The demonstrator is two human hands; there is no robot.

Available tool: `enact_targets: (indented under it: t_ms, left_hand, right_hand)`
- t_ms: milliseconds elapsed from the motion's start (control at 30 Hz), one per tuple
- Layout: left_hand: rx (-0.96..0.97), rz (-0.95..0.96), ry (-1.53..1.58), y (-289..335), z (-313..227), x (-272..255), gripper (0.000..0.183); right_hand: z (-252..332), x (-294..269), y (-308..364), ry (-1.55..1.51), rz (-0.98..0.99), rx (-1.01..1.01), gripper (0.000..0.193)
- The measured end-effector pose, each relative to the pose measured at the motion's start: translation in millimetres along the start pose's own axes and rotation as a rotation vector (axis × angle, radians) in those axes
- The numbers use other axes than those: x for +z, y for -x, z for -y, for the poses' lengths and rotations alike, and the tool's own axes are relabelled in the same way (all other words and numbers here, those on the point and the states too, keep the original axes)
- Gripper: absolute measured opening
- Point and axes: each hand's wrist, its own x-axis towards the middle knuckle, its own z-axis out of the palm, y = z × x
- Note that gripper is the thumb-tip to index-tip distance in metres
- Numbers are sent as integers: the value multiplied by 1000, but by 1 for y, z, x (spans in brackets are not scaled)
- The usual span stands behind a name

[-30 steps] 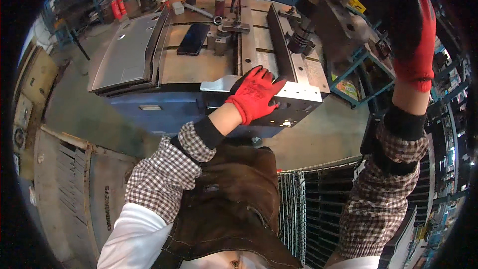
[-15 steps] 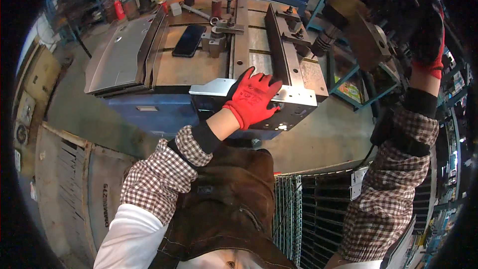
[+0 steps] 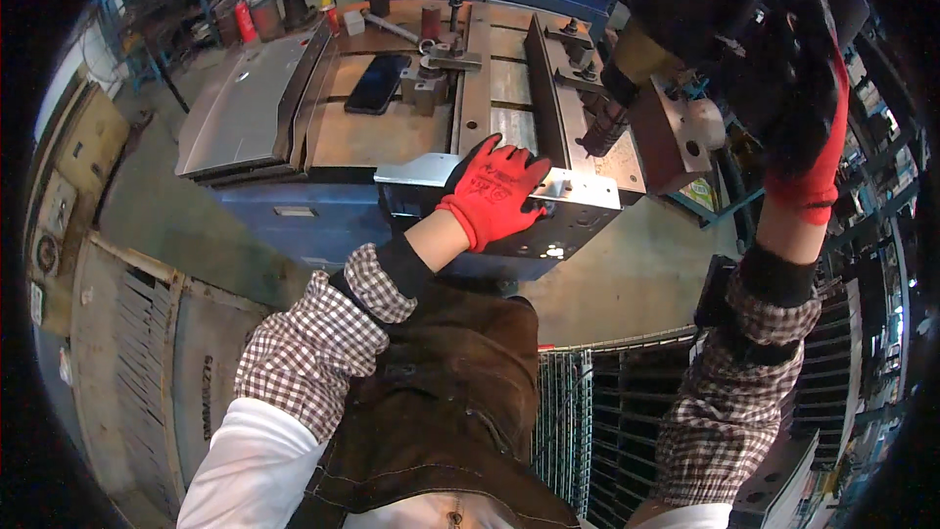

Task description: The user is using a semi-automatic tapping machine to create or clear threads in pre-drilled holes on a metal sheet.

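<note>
My left hand (image 3: 497, 194), in a red glove with dark fingertips, grips the top edge of a bent sheet-metal panel (image 3: 411, 172). Its fingers lie over the bright top flange and its thumb is on the dark front face, which has several holes. At the upper right my raised right hand (image 3: 808, 108), in a red and black glove, is against the dark head of a machine (image 3: 685, 0). Its fingers reach up and curl over at the tips, but what they hold is lost in shadow. A coiled dark tool (image 3: 604, 129) hangs from the machine near a steel block (image 3: 671, 135).
On the worktable (image 3: 343, 142) lie a phone (image 3: 378, 84), a wrench (image 3: 392, 26), clamps (image 3: 452, 59) and an upright steel angle bar (image 3: 548, 88). Metal sheets (image 3: 245, 103) are stacked at left. A wire rack (image 3: 563, 421) stands near my right side.
My right hand has moved left, and the machine head with its coiled tool has swung left and nearer, over the table's right part. My left hand stays on the panel.
</note>
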Motion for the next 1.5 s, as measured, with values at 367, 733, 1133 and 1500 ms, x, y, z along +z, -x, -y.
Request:
enact_targets:
  t_ms: [367, 733, 1133, 1500]
  left_hand:
    - [14, 14, -5, 0, 2, -1, 71]
    - [-20, 16, -1, 3, 5, 3, 67]
    - [4, -21, -3, 4, 3, 5, 66]
    - [-3, -5, 23, 2, 4, 3, 67]
  right_hand:
    - [-3, 5, 29, -66, -9, 80, 64]
    - [-5, -15, 5, 318, -94, -37, 53]
    - [-15, -12, 1, 141, -189, 29, 43]
    - [-20, 18, -13, 1211, -35, -580, 41]
